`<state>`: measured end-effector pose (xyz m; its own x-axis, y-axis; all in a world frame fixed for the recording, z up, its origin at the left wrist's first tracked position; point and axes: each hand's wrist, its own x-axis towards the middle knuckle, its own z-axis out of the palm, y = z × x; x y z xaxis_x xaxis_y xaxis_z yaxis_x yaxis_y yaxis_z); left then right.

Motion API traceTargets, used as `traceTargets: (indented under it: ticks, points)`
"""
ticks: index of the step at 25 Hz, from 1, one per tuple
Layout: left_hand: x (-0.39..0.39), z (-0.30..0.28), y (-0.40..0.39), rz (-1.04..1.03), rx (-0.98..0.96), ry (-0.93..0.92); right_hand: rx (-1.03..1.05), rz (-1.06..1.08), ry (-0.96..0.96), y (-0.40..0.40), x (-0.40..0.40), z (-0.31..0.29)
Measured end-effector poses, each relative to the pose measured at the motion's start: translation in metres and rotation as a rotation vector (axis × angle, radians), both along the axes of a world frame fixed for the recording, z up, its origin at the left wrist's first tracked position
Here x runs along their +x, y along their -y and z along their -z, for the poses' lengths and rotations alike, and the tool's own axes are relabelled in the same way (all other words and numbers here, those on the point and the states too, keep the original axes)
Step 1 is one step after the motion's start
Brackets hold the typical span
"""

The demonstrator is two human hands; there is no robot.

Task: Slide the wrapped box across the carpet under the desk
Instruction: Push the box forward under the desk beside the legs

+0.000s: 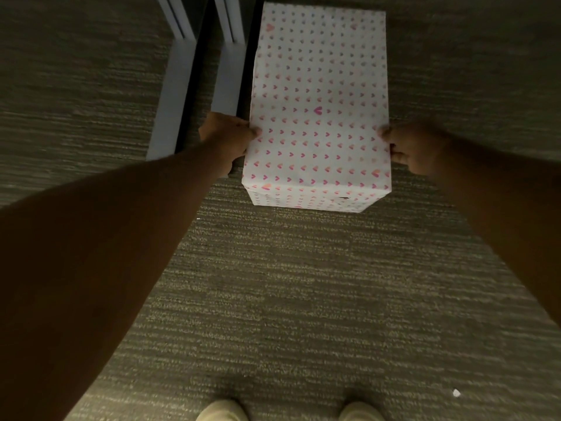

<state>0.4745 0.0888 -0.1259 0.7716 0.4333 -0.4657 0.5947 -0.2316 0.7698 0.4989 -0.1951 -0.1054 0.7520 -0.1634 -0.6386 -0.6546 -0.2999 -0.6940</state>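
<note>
Squarely between both hands (226,138), wrapped box (318,110).

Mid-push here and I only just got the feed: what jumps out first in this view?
The wrapped box, white paper with small pink hearts, lies on the grey carpet in the upper middle. The left hand and right hand grip its opposite sides near the close end. Pale desk legs stand just left of the box, and two light shoes show at the bottom edge.

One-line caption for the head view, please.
Both hands, left hand and right hand, grip the box sides on carpet.
</note>
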Motion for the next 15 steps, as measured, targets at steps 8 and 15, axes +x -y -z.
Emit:
traceTargets:
  ticks: [8, 15]
  points:
    - [0.005, 0.013, -0.009, -0.006, -0.006, 0.001, 0.0, 0.02, 0.014, -0.004, -0.003, -0.006]
    - [0.008, 0.014, -0.012, -0.044, -0.014, 0.013, -0.021, 0.014, 0.006, -0.008, -0.003, -0.013]
